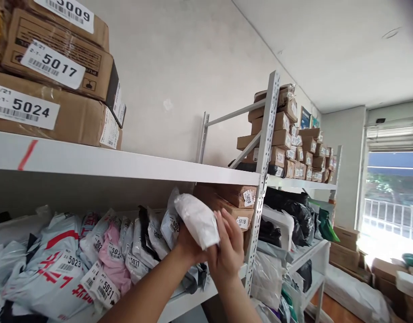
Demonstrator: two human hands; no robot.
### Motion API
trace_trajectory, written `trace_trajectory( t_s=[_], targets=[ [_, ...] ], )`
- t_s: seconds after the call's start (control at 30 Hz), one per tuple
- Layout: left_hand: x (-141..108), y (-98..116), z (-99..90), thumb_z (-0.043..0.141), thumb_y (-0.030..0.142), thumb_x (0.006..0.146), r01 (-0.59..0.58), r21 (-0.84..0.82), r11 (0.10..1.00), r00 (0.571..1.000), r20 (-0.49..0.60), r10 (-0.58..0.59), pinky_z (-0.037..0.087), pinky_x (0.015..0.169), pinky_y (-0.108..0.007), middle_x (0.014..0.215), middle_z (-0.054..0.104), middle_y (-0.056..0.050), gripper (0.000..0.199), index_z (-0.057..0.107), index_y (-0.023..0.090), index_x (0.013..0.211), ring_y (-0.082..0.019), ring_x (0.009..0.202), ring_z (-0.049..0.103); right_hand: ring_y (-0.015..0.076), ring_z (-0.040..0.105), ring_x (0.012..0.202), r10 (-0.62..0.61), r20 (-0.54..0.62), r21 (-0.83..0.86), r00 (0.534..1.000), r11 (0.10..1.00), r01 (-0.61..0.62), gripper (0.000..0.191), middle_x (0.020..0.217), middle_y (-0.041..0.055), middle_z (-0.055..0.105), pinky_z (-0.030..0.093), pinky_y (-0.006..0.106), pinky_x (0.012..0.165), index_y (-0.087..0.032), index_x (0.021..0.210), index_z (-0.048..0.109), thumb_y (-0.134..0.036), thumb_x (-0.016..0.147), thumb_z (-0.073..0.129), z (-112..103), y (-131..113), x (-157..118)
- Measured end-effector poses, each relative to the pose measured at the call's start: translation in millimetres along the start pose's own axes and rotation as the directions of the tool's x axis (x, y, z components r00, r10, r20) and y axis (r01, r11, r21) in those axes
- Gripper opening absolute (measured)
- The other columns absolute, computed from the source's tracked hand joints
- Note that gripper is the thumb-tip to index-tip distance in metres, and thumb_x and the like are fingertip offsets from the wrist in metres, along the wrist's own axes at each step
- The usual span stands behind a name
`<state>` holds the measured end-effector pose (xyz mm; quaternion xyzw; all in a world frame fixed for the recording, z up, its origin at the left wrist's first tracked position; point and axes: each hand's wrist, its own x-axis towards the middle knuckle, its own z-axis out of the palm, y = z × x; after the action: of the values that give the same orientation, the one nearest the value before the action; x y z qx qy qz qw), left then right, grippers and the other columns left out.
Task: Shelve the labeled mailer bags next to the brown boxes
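A small white wrapped parcel (197, 220) is held up in front of the lower shelf, tilted, with no label showing on the side toward me. My left hand (190, 246) grips it from below, its fingers mostly hidden behind the parcel. My right hand (229, 244) closes on the parcel's right end, with the fingers curled over. Just left of the parcel stands a grey bag (171, 224) with a number label, partly covered by it. To the right, behind my right hand, are stacked brown boxes labelled 5020 (248, 198) and 5019 (242, 222).
Labelled bagged parcels (70, 264) crowd the lower shelf at left. Above runs the white upper shelf edge (142, 166), carrying cartons (54, 107). A perforated metal post (268, 125) rises right of my hands. Further racks (307, 253) and floor boxes (344, 251) lie beyond it.
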<state>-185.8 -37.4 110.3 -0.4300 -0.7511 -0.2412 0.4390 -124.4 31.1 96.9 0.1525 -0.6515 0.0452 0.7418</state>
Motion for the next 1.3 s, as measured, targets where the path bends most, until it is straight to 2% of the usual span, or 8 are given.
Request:
trace_trajectory(
  t_s=[0.27,0.53,0.73,0.83,0.93,1.07,1.17,1.3],
  targets=[
    [7,2,-23.3,0.062,0.056,0.060,0.063,0.115,0.991,0.839,0.532,-0.115,0.044,0.091,-0.054,0.117,0.065,-0.021,0.076,0.060,0.012,0.121,-0.042,0.106,0.057,0.0313,0.048,0.116,0.140,0.385,-0.064,0.912,0.990,-0.125,0.069,0.121,0.0192,0.045,0.047,0.055,0.096,-0.012,0.144,0.023,-0.023,0.083,0.054,50,49,23],
    [10,5,-26.4,0.060,0.064,0.063,0.027,0.161,0.987,0.795,0.595,-0.119,0.038,0.099,-0.048,0.123,0.061,-0.024,0.084,0.058,0.006,0.123,-0.040,0.113,0.053,0.0297,0.058,0.102,0.123,0.502,0.035,0.856,0.986,-0.162,0.049,0.112,0.0114,0.062,0.051,0.046,0.087,-0.020,0.122,0.049,-0.038,0.078,0.063,46,60,26],
    [7,5,-24.0,0.057,0.067,0.066,-0.028,0.214,0.976,0.793,0.599,-0.108,0.037,0.096,-0.047,0.127,0.057,-0.025,0.082,0.060,0.007,0.121,-0.038,0.112,0.050,0.0301,0.058,0.106,0.294,0.193,-0.106,0.936,0.955,-0.278,0.050,0.118,0.0125,0.059,0.050,0.042,0.086,-0.022,0.132,0.046,-0.034,0.084,0.051,60,56,19],
    [1,9,-28.1,0.062,0.064,0.069,-0.014,0.265,0.964,0.778,0.609,-0.156,0.035,0.099,-0.047,0.128,0.057,-0.025,0.077,0.061,0.006,0.119,-0.037,0.115,0.048,0.0323,0.059,0.097,0.230,0.437,-0.149,0.869,0.972,-0.183,0.056,0.109,0.0137,0.061,0.051,0.044,0.080,-0.020,0.136,0.044,-0.028,0.081,0.054,68,52,23],
    [-19,13,-36.7,0.066,0.052,0.074,0.008,0.316,0.949,0.835,0.521,-0.180,0.028,0.108,-0.050,0.129,0.057,-0.022,0.068,0.058,0.005,0.123,-0.036,0.120,0.046,0.0324,0.059,0.097,0.117,0.694,-0.082,0.711,0.993,-0.083,0.067,0.109,0.0144,0.063,0.049,0.045,0.084,-0.017,0.137,0.043,-0.017,0.072,0.057,73,57,25],
    [-61,5,-52.5,0.056,0.026,0.085,0.053,0.265,0.963,0.992,0.095,-0.080,0.030,0.109,-0.050,0.114,0.067,-0.007,0.025,0.065,0.020,0.108,-0.027,0.111,0.054,0.0319,0.053,0.118,0.098,0.765,0.055,0.636,0.975,-0.216,0.068,0.130,0.0173,0.056,0.046,0.046,0.097,-0.013,0.140,0.037,-0.021,0.075,0.058,54,74,21],
    [-86,-6,-65.3,0.053,0.021,0.087,0.081,0.210,0.974,0.976,-0.214,-0.035,0.041,0.097,-0.048,0.101,0.069,-0.003,0.016,0.065,0.024,0.097,-0.024,0.100,0.058,0.0284,0.053,0.122,0.106,0.735,0.177,0.670,0.924,-0.340,0.059,0.134,0.0149,0.054,0.046,0.044,0.100,-0.017,0.136,0.042,-0.039,0.083,0.059,19,78,18],
    [-110,-19,-78.0,0.055,0.020,0.085,0.091,0.087,0.992,0.946,-0.320,-0.059,0.047,0.080,-0.040,0.092,0.066,-0.005,0.011,0.062,0.023,0.093,-0.022,0.088,0.058,0.0319,0.043,0.132,-0.026,0.681,0.234,0.732,0.955,-0.183,0.078,0.144,0.0126,0.043,0.044,0.048,0.103,-0.025,0.139,0.039,-0.050,0.072,0.071,-14,65,7]
  ],
)
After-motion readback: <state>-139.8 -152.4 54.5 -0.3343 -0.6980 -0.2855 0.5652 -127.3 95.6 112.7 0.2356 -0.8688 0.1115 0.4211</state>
